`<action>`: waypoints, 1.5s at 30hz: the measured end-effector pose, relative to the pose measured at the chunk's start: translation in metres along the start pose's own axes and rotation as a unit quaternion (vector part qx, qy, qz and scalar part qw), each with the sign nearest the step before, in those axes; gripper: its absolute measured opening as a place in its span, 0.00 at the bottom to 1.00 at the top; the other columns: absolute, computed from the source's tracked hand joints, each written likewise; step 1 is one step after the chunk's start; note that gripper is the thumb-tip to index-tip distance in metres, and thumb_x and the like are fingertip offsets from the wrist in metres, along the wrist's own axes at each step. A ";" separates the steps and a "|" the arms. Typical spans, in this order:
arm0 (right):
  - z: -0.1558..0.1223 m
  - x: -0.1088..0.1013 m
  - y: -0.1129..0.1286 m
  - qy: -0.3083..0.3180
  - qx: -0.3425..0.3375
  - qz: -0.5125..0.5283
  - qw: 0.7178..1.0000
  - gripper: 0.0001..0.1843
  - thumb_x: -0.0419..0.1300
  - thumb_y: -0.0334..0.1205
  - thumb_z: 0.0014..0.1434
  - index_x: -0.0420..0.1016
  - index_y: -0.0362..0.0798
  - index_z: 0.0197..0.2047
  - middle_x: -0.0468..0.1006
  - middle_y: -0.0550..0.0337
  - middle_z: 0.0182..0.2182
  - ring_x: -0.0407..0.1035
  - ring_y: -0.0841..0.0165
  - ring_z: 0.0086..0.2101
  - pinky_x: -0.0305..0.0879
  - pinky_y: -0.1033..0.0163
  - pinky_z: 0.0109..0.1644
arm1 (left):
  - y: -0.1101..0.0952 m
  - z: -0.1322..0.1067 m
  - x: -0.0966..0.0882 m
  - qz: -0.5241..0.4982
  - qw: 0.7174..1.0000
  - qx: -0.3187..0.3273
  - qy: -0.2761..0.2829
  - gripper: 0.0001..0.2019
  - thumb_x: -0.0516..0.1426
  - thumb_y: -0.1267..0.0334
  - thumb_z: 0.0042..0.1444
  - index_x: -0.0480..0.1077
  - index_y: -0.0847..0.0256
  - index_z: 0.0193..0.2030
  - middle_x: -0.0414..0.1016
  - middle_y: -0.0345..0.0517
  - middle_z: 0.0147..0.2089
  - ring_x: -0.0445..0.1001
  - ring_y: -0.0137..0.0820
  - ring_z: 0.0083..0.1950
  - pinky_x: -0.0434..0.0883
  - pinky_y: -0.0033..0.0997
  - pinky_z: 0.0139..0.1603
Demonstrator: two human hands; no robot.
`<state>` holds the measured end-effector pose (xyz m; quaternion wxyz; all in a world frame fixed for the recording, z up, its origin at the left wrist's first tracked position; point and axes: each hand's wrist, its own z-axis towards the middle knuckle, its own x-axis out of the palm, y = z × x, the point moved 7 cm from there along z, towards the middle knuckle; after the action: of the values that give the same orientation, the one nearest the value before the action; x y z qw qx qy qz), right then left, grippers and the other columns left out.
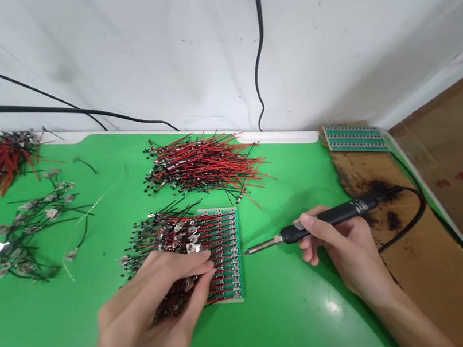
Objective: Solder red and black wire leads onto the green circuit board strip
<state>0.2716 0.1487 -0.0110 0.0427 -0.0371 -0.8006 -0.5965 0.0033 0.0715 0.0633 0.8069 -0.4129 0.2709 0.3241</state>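
My right hand (340, 245) grips a black soldering iron (334, 215), its metal tip pointing left just beside the right edge of a green circuit board (235, 243). Rows of red and black wires (211, 234) run leftward from that board, with small silver metal tabs (191, 230) lying among them. Over these wires, my left hand (155, 301) is closed, thumb and forefinger pinched together at what looks like one wire. The fingers cover the lower left part of the wires, so the pinched end is partly hidden.
Behind the board lies a heap of red and black wires (207, 164). Loose black wires with metal tabs (32, 225) and another wire bundle (7, 160) are at left. A second board (356, 139) rests on scorched brown cardboard (433, 250) at right. The iron's cord (419, 210) loops there.
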 end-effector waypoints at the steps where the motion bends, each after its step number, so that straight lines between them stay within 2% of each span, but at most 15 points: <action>1: 0.000 0.000 0.000 0.000 -0.001 0.000 1.000 0.26 0.84 0.62 0.50 0.85 0.47 0.27 0.81 0.58 0.20 0.76 0.70 0.18 0.73 0.70 0.20 | -0.002 0.000 0.000 0.005 1.000 0.011 -0.007 0.11 0.64 0.73 0.69 0.76 0.56 0.54 0.86 0.37 0.43 0.83 0.25 0.39 0.82 0.27 0.50; 7: -0.001 0.001 0.001 0.009 -0.014 -0.003 1.000 0.25 0.83 0.60 0.53 0.86 0.47 0.29 0.82 0.57 0.21 0.76 0.69 0.19 0.74 0.69 0.20 | 0.001 -0.004 0.006 0.019 1.000 0.021 -0.013 0.14 0.64 0.74 0.68 0.76 0.56 0.57 0.86 0.39 0.44 0.83 0.28 0.40 0.81 0.31 0.53; 12: 0.000 -0.001 -0.001 0.005 -0.014 -0.008 1.000 0.24 0.83 0.60 0.53 0.86 0.47 0.30 0.82 0.57 0.22 0.77 0.67 0.19 0.75 0.67 0.20 | 0.006 -0.004 0.012 0.006 1.000 0.015 0.014 0.13 0.63 0.73 0.69 0.76 0.56 0.56 0.86 0.38 0.44 0.84 0.25 0.40 0.80 0.27 0.53; 15: 0.000 -0.001 -0.002 0.002 -0.012 -0.005 1.000 0.24 0.83 0.60 0.53 0.86 0.48 0.30 0.82 0.58 0.21 0.77 0.67 0.19 0.75 0.67 0.20 | 0.009 -0.002 0.012 0.000 1.000 0.015 0.028 0.12 0.63 0.73 0.69 0.76 0.56 0.56 0.86 0.38 0.46 0.84 0.26 0.42 0.81 0.28 0.53; 20: 0.001 -0.002 -0.005 0.004 -0.009 0.003 1.000 0.23 0.83 0.59 0.54 0.87 0.48 0.31 0.82 0.59 0.21 0.76 0.69 0.19 0.75 0.69 0.20 | 0.004 0.006 0.013 0.012 0.996 0.051 0.071 0.12 0.60 0.74 0.71 0.75 0.58 0.58 0.86 0.40 0.46 0.84 0.27 0.44 0.81 0.28 0.51; 24: 0.002 -0.003 -0.006 0.003 -0.008 0.002 1.000 0.22 0.82 0.59 0.55 0.87 0.49 0.31 0.82 0.59 0.21 0.77 0.69 0.19 0.75 0.69 0.20 | 0.001 0.010 0.015 -0.002 0.994 0.054 0.096 0.12 0.60 0.75 0.71 0.75 0.57 0.56 0.85 0.39 0.45 0.84 0.27 0.43 0.81 0.27 0.51; 30: 0.001 -0.002 -0.004 0.003 -0.003 0.003 1.000 0.22 0.83 0.59 0.54 0.87 0.49 0.30 0.83 0.58 0.21 0.77 0.68 0.19 0.76 0.68 0.20 | 0.000 0.004 0.013 -0.013 0.997 0.047 0.067 0.13 0.60 0.76 0.70 0.75 0.56 0.55 0.85 0.38 0.43 0.82 0.27 0.40 0.81 0.30 0.48; 38: 0.000 -0.002 -0.004 0.003 -0.006 0.005 1.000 0.22 0.83 0.60 0.54 0.88 0.49 0.30 0.82 0.59 0.21 0.77 0.68 0.18 0.75 0.68 0.20 | 0.000 0.006 0.014 -0.012 0.999 0.007 0.034 0.11 0.62 0.72 0.70 0.76 0.55 0.54 0.85 0.38 0.45 0.82 0.26 0.43 0.80 0.29 0.50; 45: -0.001 -0.003 -0.005 0.005 -0.006 0.012 1.000 0.22 0.83 0.59 0.55 0.88 0.49 0.31 0.83 0.59 0.21 0.77 0.69 0.18 0.75 0.70 0.20 | 0.004 0.005 0.018 -0.017 0.999 0.012 0.041 0.10 0.62 0.72 0.70 0.76 0.55 0.54 0.85 0.37 0.45 0.82 0.24 0.42 0.79 0.27 0.50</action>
<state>0.2740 0.1466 -0.0161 0.0542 -0.0440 -0.7965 -0.6006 0.0129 0.0826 0.0513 0.8050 -0.4212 0.3008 0.2898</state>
